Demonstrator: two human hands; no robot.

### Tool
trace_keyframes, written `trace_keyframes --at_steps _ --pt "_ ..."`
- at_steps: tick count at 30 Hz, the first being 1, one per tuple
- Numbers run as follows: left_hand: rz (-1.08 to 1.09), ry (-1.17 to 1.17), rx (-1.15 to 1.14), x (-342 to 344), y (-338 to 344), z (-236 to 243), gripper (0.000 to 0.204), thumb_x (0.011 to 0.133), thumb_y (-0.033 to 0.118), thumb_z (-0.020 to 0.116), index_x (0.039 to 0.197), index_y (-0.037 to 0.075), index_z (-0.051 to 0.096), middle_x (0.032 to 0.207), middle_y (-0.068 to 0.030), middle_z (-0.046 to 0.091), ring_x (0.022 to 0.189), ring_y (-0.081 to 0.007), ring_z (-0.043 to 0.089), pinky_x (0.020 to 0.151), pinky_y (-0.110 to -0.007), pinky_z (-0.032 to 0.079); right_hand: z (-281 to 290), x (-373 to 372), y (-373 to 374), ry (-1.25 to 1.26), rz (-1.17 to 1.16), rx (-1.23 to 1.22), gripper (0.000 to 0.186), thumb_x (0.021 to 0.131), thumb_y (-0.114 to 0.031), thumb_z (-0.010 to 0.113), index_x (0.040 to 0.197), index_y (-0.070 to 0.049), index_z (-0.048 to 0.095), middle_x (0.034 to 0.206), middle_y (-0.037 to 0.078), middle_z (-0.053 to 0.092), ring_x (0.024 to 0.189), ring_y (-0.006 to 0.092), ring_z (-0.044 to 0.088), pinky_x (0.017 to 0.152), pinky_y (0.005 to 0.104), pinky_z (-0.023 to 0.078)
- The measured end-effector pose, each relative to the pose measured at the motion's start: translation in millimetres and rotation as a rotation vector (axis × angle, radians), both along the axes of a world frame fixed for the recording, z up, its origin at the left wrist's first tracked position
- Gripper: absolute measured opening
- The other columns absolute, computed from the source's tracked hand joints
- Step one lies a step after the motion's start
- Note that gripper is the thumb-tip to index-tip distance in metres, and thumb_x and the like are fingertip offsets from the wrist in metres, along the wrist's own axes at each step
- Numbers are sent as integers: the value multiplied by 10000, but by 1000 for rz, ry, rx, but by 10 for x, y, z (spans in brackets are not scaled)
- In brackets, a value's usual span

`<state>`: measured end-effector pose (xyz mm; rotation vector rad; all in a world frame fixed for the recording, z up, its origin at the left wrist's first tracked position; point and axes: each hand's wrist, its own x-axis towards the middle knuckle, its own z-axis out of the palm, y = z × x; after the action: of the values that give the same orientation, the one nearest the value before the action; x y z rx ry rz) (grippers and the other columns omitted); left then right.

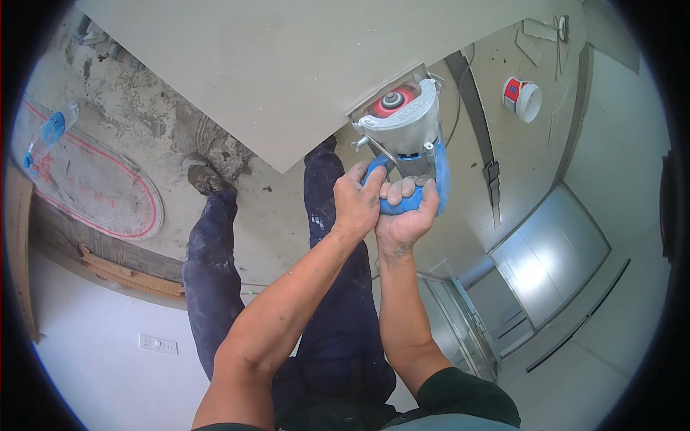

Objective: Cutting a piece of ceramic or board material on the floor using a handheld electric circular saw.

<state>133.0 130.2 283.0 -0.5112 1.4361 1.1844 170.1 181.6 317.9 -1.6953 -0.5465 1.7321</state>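
Observation:
Both hands are on a blue handheld tile cutter (pixel 411 208) with a grey metal guard, a metal base plate and a round red part inside the guard. My left hand (pixel 357 201) grips the near left side of its blue body, fingers curled around it. My right hand (pixel 405 219) is wrapped around the near end from below, its fingers curled over the blue casing. The base plate lies along the edge of a large grey-beige slab (pixel 273 79), whose corner points toward me. The guard and slab hide the cutting edge.
A dark strap with a buckle (pixel 491 172) and a thin cable lie right of the cutter. Farther right is a tipped white-and-red bucket (pixel 521 99). On the left are a dusty red-outlined mat (pixel 108 190), a clear bottle with a blue label (pixel 53 129) and wood strips (pixel 129 273).

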Motion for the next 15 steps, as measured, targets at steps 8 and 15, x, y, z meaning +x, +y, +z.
trace_keyframes --at_steps 8,15 --pt "23 50 -22 40 11 -18 361 882 218 605 1063 -90 651 816 -169 685 755 -168 628 725 -318 503 -14 24 0 16 -13 -13 222 967 -316 494 853 -127 508 671 7 491 563 144 466 610 342 444" --pt "-6 -26 -7 -8 16 23 376 910 214 602 1109 -103 632 930 -101 674 839 -120 569 763 -278 485 -17 51 2 13 -33 -26 226 972 -317 481 851 -128 503 669 8 500 555 147 471 606 341 449"
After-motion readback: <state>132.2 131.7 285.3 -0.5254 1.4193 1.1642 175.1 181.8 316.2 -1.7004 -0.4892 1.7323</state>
